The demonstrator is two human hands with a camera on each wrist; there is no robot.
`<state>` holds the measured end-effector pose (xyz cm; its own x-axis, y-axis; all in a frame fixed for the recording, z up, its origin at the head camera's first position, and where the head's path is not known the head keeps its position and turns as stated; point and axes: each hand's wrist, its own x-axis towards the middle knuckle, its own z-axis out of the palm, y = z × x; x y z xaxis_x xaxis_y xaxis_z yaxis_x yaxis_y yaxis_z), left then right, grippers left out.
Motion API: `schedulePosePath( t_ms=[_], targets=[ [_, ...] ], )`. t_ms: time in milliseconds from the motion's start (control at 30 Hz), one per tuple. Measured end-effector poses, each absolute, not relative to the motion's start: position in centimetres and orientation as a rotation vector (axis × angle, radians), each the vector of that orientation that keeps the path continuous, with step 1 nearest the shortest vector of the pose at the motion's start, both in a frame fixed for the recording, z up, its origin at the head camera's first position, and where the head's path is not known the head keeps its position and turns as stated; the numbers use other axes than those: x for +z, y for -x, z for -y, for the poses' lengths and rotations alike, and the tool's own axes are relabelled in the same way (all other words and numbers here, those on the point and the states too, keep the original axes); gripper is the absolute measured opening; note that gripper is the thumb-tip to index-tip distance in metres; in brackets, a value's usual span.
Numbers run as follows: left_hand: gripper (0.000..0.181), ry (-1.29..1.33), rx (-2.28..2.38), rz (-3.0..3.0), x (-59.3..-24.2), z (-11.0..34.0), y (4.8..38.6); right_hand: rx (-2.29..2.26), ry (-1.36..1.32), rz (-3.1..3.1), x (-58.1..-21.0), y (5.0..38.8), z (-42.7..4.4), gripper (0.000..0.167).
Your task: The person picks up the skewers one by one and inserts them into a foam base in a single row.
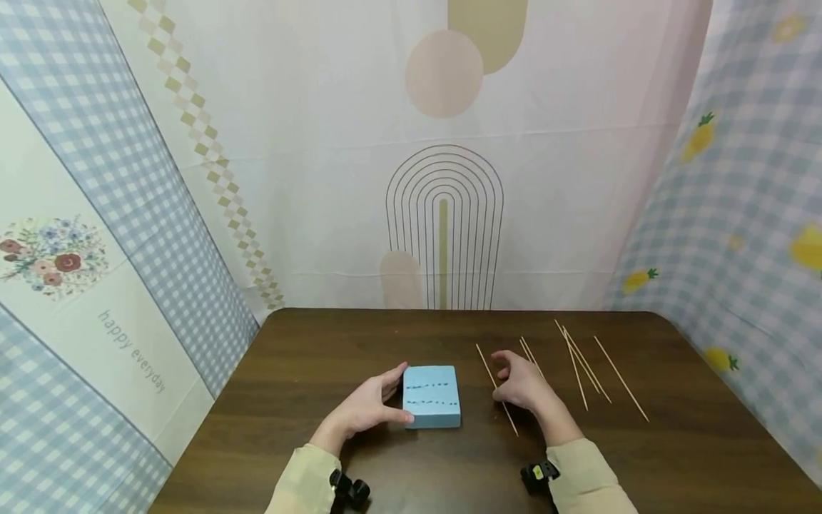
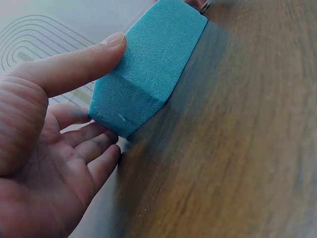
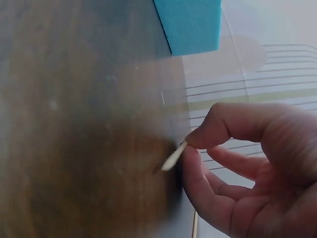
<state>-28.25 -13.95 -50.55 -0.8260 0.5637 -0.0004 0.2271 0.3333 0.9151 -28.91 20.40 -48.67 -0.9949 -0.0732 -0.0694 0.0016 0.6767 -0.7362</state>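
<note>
A light blue foam block with two rows of dark marks on top lies flat on the table. My left hand holds its left side, the thumb on the front face and the fingers by the far left edge. In the left wrist view the block shows the thumb against its side. Right of it, my right hand pinches a thin wooden skewer between thumb and index finger. The right wrist view shows the tip of this skewer poking out from the pinch, close over the tabletop.
Several more skewers lie right of my right hand, some crossing, one apart at the far right. Others lie just behind that hand. The dark brown table meets a patterned cloth at its back edge.
</note>
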Motion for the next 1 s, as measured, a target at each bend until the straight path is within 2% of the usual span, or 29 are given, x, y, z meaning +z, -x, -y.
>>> schedulePosePath(
  t_ms=[300, 600, 1000],
  targets=[
    [0.104, -0.704, 1.469, -2.309, -50.4, 14.2, 28.3, -1.442, 0.076, -2.576, -49.0, 29.2, -21.2, 0.079],
    [0.104, -0.71, 1.469, -2.304, -50.4, 14.1, 28.3, -1.595, 0.056, -2.412, -48.9, 29.3, -21.0, 0.055],
    [0.105, -0.698, 1.47, -2.307, -50.6, 14.0, 28.2, -1.832, 0.187, -2.276, -47.8, 28.9, -19.9, 0.043]
  ],
)
